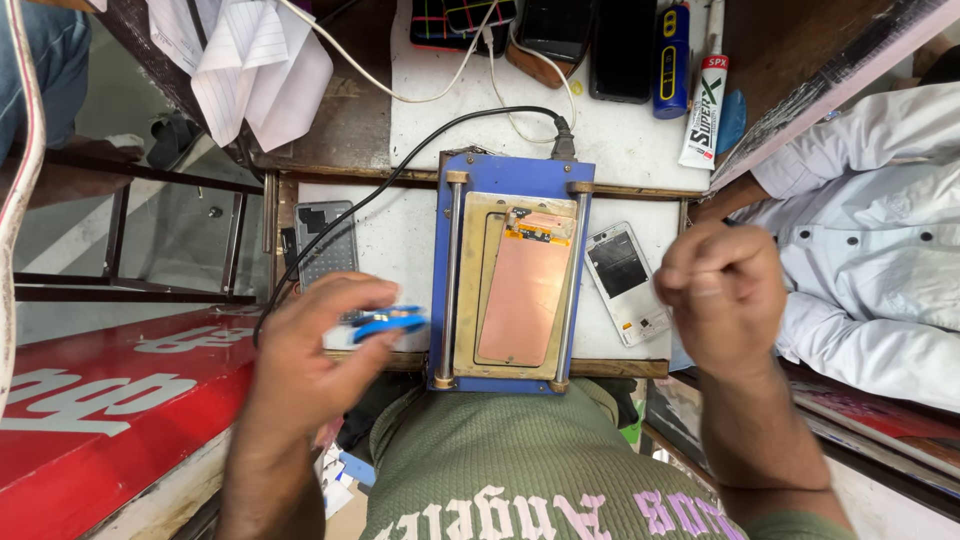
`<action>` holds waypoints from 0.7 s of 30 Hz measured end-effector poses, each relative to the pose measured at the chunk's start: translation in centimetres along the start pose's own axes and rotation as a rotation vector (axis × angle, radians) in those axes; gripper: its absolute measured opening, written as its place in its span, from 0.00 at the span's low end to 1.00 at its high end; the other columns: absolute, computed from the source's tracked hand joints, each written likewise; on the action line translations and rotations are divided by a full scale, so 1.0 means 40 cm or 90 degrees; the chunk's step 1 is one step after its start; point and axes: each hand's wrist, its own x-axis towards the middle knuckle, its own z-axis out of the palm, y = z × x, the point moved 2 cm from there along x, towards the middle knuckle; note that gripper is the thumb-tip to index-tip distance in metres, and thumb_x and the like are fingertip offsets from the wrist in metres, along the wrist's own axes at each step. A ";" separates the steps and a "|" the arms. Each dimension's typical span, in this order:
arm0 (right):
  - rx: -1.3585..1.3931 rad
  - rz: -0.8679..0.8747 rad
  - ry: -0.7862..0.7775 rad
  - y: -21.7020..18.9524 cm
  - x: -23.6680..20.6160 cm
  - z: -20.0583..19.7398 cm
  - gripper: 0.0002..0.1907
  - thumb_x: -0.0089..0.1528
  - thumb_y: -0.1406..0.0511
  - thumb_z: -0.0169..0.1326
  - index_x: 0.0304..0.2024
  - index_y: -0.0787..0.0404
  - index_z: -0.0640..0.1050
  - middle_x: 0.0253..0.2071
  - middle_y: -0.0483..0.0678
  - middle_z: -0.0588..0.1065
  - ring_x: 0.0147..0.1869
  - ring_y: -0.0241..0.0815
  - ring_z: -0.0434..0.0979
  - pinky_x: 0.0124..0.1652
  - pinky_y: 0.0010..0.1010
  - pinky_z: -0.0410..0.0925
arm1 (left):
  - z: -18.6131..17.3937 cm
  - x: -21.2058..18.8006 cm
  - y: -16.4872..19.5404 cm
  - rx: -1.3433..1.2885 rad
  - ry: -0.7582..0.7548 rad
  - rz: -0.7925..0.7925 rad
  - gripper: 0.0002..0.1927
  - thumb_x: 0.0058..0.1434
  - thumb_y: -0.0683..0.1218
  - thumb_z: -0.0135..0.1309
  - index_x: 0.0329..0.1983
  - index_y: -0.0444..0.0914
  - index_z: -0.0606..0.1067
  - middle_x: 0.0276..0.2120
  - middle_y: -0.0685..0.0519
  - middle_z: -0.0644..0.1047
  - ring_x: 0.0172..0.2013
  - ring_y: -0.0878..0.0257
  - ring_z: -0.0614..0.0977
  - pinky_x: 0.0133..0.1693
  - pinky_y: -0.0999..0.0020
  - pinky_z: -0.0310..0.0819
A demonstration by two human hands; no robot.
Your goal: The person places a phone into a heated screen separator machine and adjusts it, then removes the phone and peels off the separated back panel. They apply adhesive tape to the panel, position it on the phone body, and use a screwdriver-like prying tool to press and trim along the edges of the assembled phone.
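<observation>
My left hand [310, 350] grips a small blue tool [388, 324] just left of a blue heating plate machine [510, 172]. A copper-coloured phone screen panel [527, 292] lies back side up on the machine's metal bed. My right hand [722, 285] is closed in a fist to the right of the machine, above the table edge; nothing shows in it. A white phone frame [622, 280] lies on the table between the machine and my right hand.
A grey phone part [326, 240] lies left of the machine. A black cable [400, 165] runs to the machine's back. Phones, a blue-yellow cylinder [671, 58] and a glue tube [704, 100] sit at the far edge. A person in a white shirt [870, 240] sits at right.
</observation>
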 end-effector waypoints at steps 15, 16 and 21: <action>-0.606 0.118 -0.272 0.141 0.232 0.055 0.18 0.66 0.54 0.62 0.28 0.60 0.81 0.22 0.47 0.75 0.24 0.44 0.76 0.27 0.37 0.67 | -0.036 0.027 -0.205 -0.092 0.003 -0.233 0.09 0.68 0.41 0.56 0.49 0.35 0.80 0.39 0.55 0.80 0.39 0.71 0.77 0.40 0.75 0.73; -0.609 0.116 -0.288 0.144 0.243 0.065 0.18 0.66 0.54 0.63 0.28 0.60 0.81 0.22 0.47 0.75 0.24 0.44 0.76 0.27 0.37 0.67 | -0.036 0.018 -0.209 -0.080 0.000 -0.218 0.09 0.68 0.41 0.56 0.49 0.35 0.80 0.39 0.54 0.80 0.39 0.71 0.77 0.41 0.75 0.73; -0.610 0.162 -0.355 0.145 0.278 0.109 0.18 0.64 0.54 0.63 0.27 0.58 0.81 0.22 0.47 0.75 0.24 0.45 0.76 0.27 0.36 0.68 | -0.032 -0.040 -0.225 -0.063 0.009 -0.270 0.10 0.65 0.41 0.57 0.47 0.35 0.81 0.38 0.53 0.81 0.38 0.69 0.78 0.41 0.74 0.73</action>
